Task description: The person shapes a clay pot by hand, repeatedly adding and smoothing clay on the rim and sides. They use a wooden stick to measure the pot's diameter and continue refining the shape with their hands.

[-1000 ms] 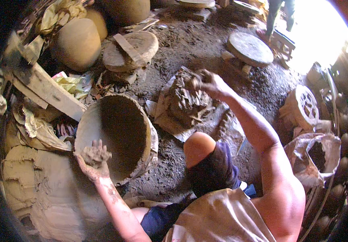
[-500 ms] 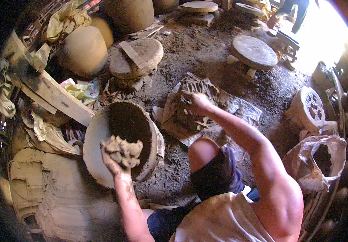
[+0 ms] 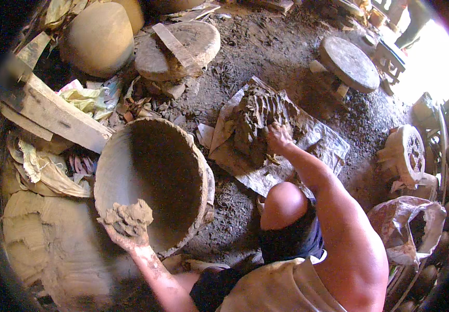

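Glare (image 3: 443,65) upper right, probably daylight.

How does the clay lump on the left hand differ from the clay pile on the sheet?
The clay lump is smaller and rests on the upturned left hand; the clay pile is bigger and lies on a sheet, with the right hand against it. The lump looks paler and knobbly; the pile looks darker, with deep grooves. Both have irregular shapes.
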### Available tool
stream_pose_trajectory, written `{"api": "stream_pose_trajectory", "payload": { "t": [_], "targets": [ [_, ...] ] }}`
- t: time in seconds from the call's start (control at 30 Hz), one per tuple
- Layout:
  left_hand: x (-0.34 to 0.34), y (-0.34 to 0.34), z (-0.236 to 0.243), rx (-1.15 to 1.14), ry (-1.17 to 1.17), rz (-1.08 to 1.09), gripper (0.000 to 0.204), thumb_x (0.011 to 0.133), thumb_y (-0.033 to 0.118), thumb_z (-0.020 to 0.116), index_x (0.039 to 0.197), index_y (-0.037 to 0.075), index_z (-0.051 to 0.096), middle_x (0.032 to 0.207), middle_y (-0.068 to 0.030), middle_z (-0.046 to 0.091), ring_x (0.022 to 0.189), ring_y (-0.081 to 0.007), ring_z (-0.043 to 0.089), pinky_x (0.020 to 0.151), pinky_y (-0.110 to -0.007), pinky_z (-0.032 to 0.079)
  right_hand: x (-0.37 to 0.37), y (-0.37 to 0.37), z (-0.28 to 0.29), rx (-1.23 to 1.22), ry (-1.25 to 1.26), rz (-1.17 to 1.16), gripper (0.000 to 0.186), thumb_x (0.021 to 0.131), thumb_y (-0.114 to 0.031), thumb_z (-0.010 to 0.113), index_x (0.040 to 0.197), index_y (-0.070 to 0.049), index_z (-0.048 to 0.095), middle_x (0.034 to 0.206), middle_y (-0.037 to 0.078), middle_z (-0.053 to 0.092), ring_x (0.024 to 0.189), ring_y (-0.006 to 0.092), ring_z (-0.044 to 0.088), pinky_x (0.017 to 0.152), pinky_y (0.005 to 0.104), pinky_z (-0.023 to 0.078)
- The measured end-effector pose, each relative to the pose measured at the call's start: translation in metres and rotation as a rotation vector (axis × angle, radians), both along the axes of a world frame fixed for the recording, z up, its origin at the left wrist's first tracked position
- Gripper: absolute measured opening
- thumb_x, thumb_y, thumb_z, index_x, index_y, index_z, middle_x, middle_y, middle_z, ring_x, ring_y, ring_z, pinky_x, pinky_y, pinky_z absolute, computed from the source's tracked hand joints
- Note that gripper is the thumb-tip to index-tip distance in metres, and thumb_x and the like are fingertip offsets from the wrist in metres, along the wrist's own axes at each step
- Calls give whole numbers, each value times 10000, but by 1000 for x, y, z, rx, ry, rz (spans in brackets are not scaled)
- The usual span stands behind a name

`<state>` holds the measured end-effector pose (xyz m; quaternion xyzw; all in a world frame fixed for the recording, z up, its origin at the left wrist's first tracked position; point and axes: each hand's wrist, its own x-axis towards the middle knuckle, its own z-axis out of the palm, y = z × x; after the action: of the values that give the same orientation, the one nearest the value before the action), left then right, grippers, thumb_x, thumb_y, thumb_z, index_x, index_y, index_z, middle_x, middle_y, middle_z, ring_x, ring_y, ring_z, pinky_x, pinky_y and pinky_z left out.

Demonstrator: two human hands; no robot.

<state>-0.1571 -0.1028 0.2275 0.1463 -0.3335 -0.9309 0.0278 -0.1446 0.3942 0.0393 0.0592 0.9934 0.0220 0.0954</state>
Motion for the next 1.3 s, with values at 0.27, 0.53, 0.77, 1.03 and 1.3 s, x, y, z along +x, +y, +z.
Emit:
{"api": "stream_pose_trajectory", "payload": {
  "t": [0.27,0.53,0.77,1.03,1.3],
  "targets": [
    [2,-25,-21,163,287,-86,594,858,623,510,1092,80,576,915,-77,648,839,-265,623,666,-454,552,25,-10,6,-274,131,-369,269,725,-233,618,964,-124,678,881,189,675,815,374,651,736,471,520],
    [21,-17,-5,-200,242,78,629,876,653,431,1143,89,510,1026,-119,602,923,-327,615,822,-512,515,54,-21,243,-783,648,-29,417,786,-336,696,1058,-27,632,1009,118,684,913,226,650,828,350,498],
    [35,84,37,-5,214,-412,591,922,465,503,1328,38,460,1258,-96,543,1138,-239,513,1010,-382,383,47,-251,251,-1247,640,230,636,767,-432,669,1186,32,553,1227,243,560,1188,351,515,1023,380,385],
    [34,-1,17,-264,309,-228,545,942,502,418,1234,55,525,1169,-100,593,1020,-244,586,906,-419,486,-10,-118,205,-1217,573,146,590,736,-135,722,1282,-52,513,1139,117,614,888,220,623,794,367,514],
    [24,-15,-11,-137,60,-48,443,949,464,443,1165,94,553,1106,-103,601,973,-288,598,844,-448,508,-74,-15,25,67,1,74,480,690,-352,721,1079,-87,621,945,162,662,893,347,640,773,428,516]
  ]
}}
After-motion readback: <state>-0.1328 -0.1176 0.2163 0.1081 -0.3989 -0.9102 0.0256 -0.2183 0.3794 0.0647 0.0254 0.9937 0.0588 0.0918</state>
